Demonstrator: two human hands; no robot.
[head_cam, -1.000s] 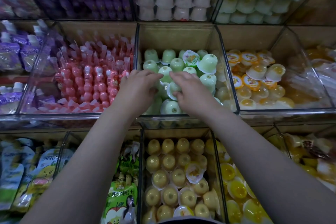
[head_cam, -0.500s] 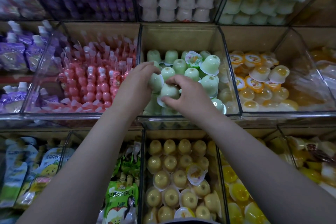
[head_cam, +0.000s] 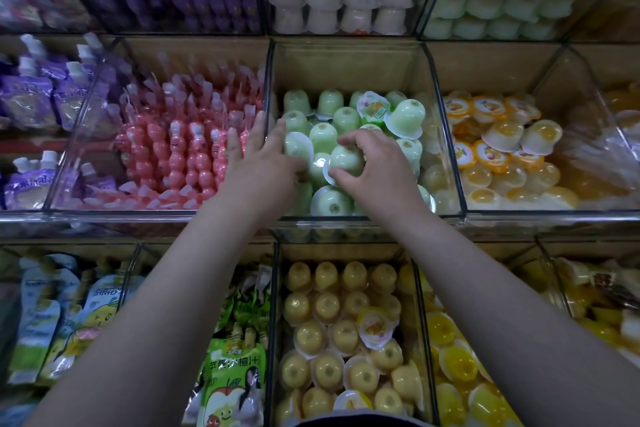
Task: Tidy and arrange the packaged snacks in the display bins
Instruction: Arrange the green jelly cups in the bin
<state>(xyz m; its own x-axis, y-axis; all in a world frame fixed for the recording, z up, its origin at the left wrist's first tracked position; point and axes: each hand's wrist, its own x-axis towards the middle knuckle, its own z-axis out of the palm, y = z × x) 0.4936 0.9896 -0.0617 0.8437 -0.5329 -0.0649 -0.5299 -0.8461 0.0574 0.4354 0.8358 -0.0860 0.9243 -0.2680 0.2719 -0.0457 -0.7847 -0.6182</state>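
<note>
About halfway, I'd judge. In the middle bin (head_cam: 346,66) the back rows of green cups stand neat, but a tilted cup (head_cam: 407,118) and the front pile still want sorting. The right grip (head_cam: 377,170) curls round one jelly cup (head_cam: 346,159), centre of the bin. The left grip (head_cam: 259,163), fingers straight, presses a side cup (head_cam: 298,147) by the left wall.
</note>
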